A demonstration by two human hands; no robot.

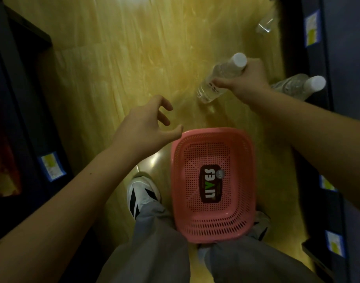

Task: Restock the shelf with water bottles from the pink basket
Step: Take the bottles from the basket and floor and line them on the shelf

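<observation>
The pink basket [212, 225] sits on the floor between my feet, holding no bottles, with a dark label on its perforated bottom. My right hand [246, 82] grips a clear water bottle [218, 78] with a white cap, held tilted above the floor just left of the dark shelf [309, 82] on the right. A second clear bottle [297, 85] with a white cap stands at the shelf's edge right behind that hand. My left hand [146, 125] hovers above the basket's upper left corner, fingers spread, holding nothing.
Dark shelving [22, 111] with blue and yellow price tags lines both sides of a narrow aisle with a glossy yellow floor. Another clear bottle [264, 25] shows at the far right. My shoe [142, 195] stands left of the basket.
</observation>
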